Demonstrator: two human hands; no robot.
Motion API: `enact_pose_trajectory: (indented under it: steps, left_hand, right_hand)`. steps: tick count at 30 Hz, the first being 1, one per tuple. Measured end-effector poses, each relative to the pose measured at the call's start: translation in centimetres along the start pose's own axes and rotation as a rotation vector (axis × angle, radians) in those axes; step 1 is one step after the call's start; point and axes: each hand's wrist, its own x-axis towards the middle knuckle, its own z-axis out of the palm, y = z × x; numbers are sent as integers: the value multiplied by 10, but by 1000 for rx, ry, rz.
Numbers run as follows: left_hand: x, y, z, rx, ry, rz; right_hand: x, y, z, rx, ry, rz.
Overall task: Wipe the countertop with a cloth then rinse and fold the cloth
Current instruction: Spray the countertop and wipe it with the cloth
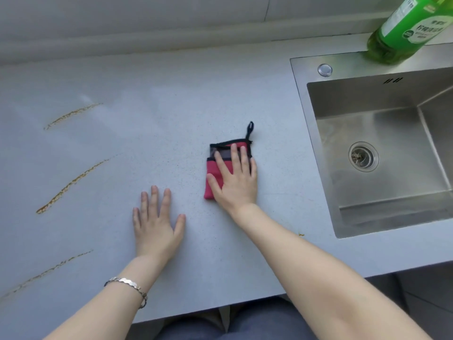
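Stage: wiping | right grip flat, pressing cloth mid-surface | left grip flat, empty | streaks remain left edge | rinse, fold pending

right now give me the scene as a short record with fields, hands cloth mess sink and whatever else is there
left hand: flat on the countertop, fingers spread, holding nothing
right hand: pressed flat on the cloth
cloth: red with black trim, folded, hanging loop at its far corner
mess: three yellowish streaks on the left, away from the cloth
sink: steel, on the right, no water running in view
bottle: green, behind the sink
bracelet: on the left wrist
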Motion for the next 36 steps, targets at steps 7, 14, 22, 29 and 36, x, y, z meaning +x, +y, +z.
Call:
enact_pose_trajectory:
  steps: [7,14,22,29,36]
  left_hand:
    - [-1,1,17,5,124,-32]
    - [1,0,28,23,233,-35]
    - [1,1,31,22,233,-38]
    - [2,2,29,23,237,-39]
    - [0,1,30,22,238,-31]
  right_hand:
    - [-119,49,16,-69,-36,-358]
    - [-27,140,-31,-64,48,164]
    - [-125,79,10,-79,22,-182]
    - [-28,121,-28,-57,2,-43]
    - [-60,76,-5,-8,12,-274]
